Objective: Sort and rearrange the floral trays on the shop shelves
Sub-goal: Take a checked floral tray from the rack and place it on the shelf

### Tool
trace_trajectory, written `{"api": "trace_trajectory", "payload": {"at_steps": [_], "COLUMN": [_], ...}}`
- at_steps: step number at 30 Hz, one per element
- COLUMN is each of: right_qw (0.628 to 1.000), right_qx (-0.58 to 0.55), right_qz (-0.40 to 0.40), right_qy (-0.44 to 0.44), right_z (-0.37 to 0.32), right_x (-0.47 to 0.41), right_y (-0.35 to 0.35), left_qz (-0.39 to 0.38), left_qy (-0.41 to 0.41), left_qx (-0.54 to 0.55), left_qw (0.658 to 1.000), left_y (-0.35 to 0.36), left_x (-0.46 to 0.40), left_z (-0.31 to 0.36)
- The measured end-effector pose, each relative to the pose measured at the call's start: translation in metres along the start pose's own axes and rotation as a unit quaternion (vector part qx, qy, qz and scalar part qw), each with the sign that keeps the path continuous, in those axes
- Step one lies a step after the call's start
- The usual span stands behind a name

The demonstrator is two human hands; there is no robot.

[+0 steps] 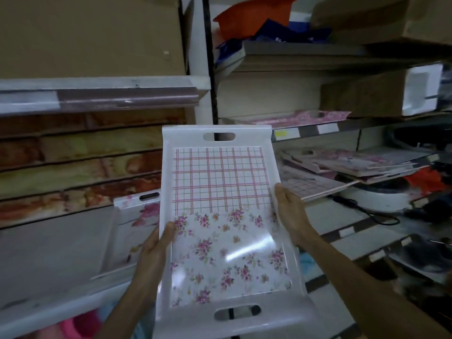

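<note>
We hold the white tray [221,216] face-up in front of the shelves, long axis pointing away from us. Left hand [152,250] clasps its left rim, thumb over the edge onto the flower print; right hand [291,214] clasps the right rim farther up, fingers hidden beneath. Near end of the tray carries a handle slot [236,312]; far end a second slot [219,136].

Judgement: rigid plastic, light for its size, glossy surface (glare streak visible), so likely slippery. Rims or slots are the sound holds; the flat centre is not.

Left of the tray, just behind it, another floral tray [137,223] leans on the lower shelf. Right of and beyond the tray, a loose stack of trays [354,162] lies flat. Above that, a pink tray [305,117] sits on the next shelf.
</note>
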State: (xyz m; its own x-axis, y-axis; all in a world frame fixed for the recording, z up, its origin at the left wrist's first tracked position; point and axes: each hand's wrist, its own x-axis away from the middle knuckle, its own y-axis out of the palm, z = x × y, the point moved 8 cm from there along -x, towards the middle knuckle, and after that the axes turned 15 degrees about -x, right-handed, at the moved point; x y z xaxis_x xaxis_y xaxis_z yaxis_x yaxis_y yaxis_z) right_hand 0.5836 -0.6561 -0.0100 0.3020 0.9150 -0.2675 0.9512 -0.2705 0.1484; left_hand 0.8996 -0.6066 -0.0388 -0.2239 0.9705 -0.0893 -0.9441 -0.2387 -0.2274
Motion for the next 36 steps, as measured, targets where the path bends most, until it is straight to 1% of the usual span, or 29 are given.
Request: {"api": "trace_trajectory", "payload": {"at_steps": [4,6,8,11,14,18,20,23,28,33,36], "right_qw": [0.999,0.998,0.996,0.992,0.986,0.977,0.972,0.964,0.957,0.954,0.951], "right_qx": [-0.008,-0.004,0.015,0.078,0.073,0.074,0.096,0.119,0.179,0.197,0.212], "right_qz": [-0.047,-0.067,-0.085,-0.101,-0.145,-0.185,-0.196,-0.221,-0.213,-0.206,-0.203], "right_qy": [0.008,0.008,0.014,0.002,0.025,0.070,0.083,0.086,0.084,0.096,0.096], "right_z": [0.011,0.013,0.015,0.020,0.028,0.045,0.055,0.068,0.094,0.127,0.142], "right_x": [-0.011,-0.017,-0.023,-0.039,-0.049,-0.057,-0.063,-0.073,-0.083,-0.082,-0.078], "right_y": [0.060,0.087,0.113,0.145,0.175,0.203,0.213,0.231,0.246,0.250,0.249], "left_qz": [0.039,0.045,0.062,0.080,0.083,0.101,0.114,0.103,0.080,0.081,0.076], "left_qy": [-0.014,-0.017,-0.021,-0.026,-0.043,-0.072,-0.068,-0.058,-0.067,-0.040,-0.045], "left_qx": [-0.005,-0.015,-0.018,-0.017,-0.023,-0.022,-0.035,-0.059,-0.103,-0.172,-0.216], "left_qw": [0.999,0.999,0.998,0.996,0.995,0.992,0.991,0.991,0.989,0.981,0.972], "left_y": [-0.044,-0.061,-0.079,-0.100,-0.117,-0.136,-0.145,-0.153,-0.156,-0.153,-0.153], "left_x": [-0.013,-0.021,-0.032,-0.050,-0.072,-0.108,-0.131,-0.163,-0.198,-0.209,-0.215], "left_z": [-0.014,-0.019,-0.023,-0.024,-0.031,-0.043,-0.046,-0.054,-0.073,-0.090,-0.110]}}
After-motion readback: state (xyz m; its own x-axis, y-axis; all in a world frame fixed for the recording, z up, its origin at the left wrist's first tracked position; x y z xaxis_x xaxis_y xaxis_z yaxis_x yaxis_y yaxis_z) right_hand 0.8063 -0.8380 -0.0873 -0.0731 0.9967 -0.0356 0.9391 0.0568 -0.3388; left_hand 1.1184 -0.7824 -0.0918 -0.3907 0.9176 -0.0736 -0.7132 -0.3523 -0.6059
